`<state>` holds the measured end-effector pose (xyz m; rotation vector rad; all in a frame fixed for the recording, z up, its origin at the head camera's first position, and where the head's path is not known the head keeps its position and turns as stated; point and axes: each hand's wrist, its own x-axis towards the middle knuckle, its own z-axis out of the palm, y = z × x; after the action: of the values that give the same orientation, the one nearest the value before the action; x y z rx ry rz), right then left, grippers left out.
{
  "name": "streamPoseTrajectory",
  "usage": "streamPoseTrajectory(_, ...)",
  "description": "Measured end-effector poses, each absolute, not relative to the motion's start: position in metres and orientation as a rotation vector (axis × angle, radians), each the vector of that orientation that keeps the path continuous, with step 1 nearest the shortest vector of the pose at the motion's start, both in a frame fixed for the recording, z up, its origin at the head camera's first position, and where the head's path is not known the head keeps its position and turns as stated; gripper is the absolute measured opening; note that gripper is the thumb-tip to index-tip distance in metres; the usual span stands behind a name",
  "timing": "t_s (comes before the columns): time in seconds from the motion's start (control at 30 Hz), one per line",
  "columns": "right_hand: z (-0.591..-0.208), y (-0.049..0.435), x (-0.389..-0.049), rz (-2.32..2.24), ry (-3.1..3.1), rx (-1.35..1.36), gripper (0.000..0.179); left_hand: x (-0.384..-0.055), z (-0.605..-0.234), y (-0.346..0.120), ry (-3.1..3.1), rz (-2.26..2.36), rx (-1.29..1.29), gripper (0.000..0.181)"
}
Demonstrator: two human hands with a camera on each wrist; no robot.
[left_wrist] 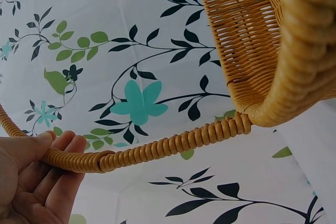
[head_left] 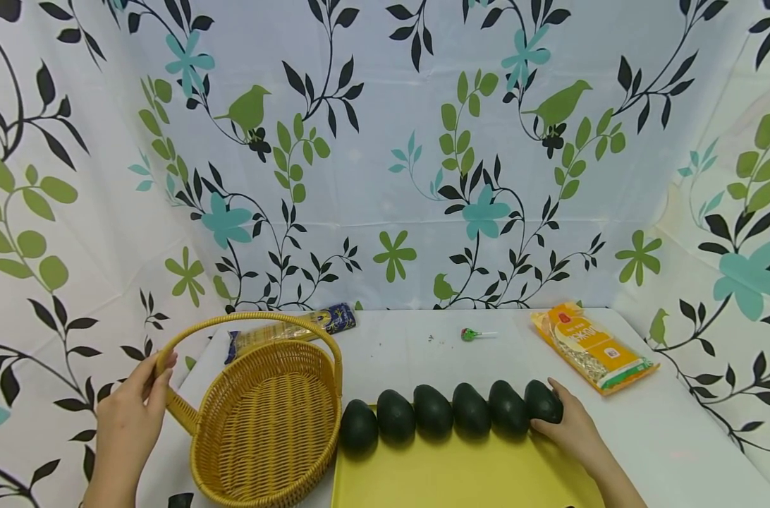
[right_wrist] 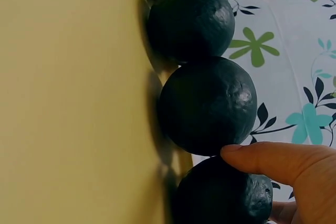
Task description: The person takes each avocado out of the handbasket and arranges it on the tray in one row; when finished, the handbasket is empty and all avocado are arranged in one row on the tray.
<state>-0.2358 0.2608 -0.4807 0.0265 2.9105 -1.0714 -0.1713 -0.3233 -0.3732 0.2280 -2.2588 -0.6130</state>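
Observation:
A yellow wicker basket [head_left: 267, 423] tilts at the left, its hollow facing the camera. My left hand [head_left: 127, 416] holds its tall handle [left_wrist: 173, 145], with the thumb over it and the fingers beneath. Several dark green avocados [head_left: 433, 411] stand side by side along the far edge of a yellow tray [head_left: 448, 473]. At the right end of this row, my right hand [head_left: 575, 430] grips the last avocado [head_left: 544, 401] between thumb and fingers. In the right wrist view the thumb lies across that avocado [right_wrist: 223, 195]; the other fingers are mostly hidden behind it.
Behind the basket lies a blue-ended pasta packet [head_left: 340, 318], partly hidden. A lollipop [head_left: 470, 334] is near the back of the white table [head_left: 404, 353]. An orange bag of grain [head_left: 593, 347] lies at the back right. Patterned cloth [head_left: 385, 176] surrounds the table.

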Motion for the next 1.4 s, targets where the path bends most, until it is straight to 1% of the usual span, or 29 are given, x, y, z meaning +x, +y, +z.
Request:
streamPoseTrajectory(0.27, -0.478, 0.261, -0.233, -1.092, 2.911, 0.011, 0.095, -0.172, -0.373, -0.324, -2.235, -0.62, 0.196, 0.028)
streamPoseTrajectory(1.0, -0.468, 0.265, -0.235, -1.089, 2.902, -0.037, 0.096, -0.169, -0.373, -0.326, -2.26, -0.615, 0.248, 0.029)
streamPoseTrajectory(1.3, -0.447, 0.272, -0.236, -1.049, 2.947, -0.088, 0.094, -0.168, -0.371, -0.329, -2.29, -0.627, 0.243, 0.032)
streamPoseTrajectory(1.4, -0.438, 0.275, -0.236, -1.025, 2.982, -0.108, 0.089, -0.167, -0.369, -0.33, -2.354, -0.619, 0.228, 0.033)
